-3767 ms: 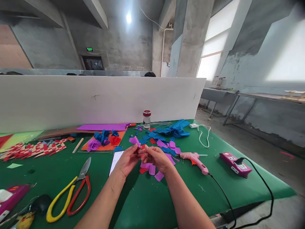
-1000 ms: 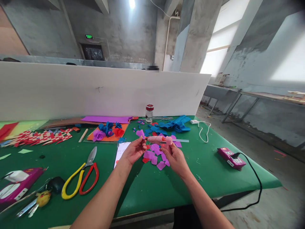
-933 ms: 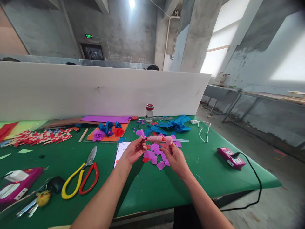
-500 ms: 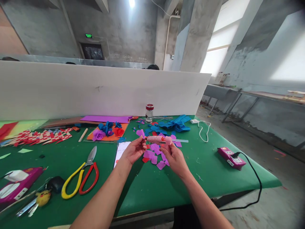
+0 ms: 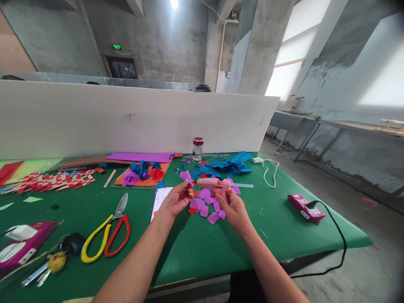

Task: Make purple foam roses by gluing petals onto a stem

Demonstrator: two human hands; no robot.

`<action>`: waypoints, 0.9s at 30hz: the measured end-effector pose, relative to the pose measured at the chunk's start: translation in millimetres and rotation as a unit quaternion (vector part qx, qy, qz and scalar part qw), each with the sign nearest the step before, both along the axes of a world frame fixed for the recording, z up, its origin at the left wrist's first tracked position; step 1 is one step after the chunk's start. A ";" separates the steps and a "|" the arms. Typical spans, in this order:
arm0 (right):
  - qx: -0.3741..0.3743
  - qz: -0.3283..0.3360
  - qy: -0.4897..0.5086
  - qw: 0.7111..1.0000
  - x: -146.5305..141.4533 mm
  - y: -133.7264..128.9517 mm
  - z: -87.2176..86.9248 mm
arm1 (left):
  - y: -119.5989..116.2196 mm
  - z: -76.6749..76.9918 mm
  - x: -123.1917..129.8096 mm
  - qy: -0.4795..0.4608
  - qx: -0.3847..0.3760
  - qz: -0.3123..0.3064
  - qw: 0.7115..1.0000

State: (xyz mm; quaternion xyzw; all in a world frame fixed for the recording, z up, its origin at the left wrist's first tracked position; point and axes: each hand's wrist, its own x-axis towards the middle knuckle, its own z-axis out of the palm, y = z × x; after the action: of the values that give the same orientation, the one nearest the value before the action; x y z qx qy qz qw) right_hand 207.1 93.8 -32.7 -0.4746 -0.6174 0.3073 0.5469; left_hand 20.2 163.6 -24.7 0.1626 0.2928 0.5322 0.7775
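My right hand (image 5: 232, 206) is closed round the handle of a pink hot glue gun (image 5: 208, 182), whose nozzle points left. A clear glue stick (image 5: 243, 185) sticks out of its back end. Between the fingertips of my left hand (image 5: 178, 198) is a purple paper petal (image 5: 185, 176), held upright right at the nozzle; I cannot tell whether nozzle and paper touch. Below both hands, loose purple paper petals (image 5: 213, 218) and a few red pieces lie on the green table (image 5: 195, 252). A phone (image 5: 160, 198) with a timer on its screen lies partly behind my left wrist.
Yellow-and-red-handled scissors (image 5: 118, 214) lie left, near keys with a yellow charm (image 5: 57, 261). Paper flowers (image 5: 131, 178) rest on an orange sheet. Behind are a red-lidded jar (image 5: 198, 149), blue paper strips (image 5: 238, 163) and a white board (image 5: 142, 122). A purple power strip (image 5: 306, 209) sits right.
The glue gun and my right hand have shifted slightly to the right. My left hand stays nearly still with the petal.
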 end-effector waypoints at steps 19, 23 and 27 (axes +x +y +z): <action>-0.225 0.012 0.176 0.958 101.2 -1.3 -23.7 | 3.4 -6.4 0.2 -0.002 0.017 -0.034 0.999; -0.187 -0.065 -0.014 0.980 132.8 -0.2 -41.1 | 3.5 -7.3 -0.1 -0.001 0.018 -0.040 0.999; -0.138 -0.119 -0.168 0.969 155.2 -1.7 -51.9 | 3.3 -7.1 -0.4 -0.001 0.019 -0.040 0.999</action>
State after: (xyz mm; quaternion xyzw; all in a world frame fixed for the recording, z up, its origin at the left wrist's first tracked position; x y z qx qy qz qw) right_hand 362.3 92.1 -84.5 -0.6602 -0.5915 0.2377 0.3972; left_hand 19.8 166.9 -31.8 0.1883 0.2755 0.5063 0.7952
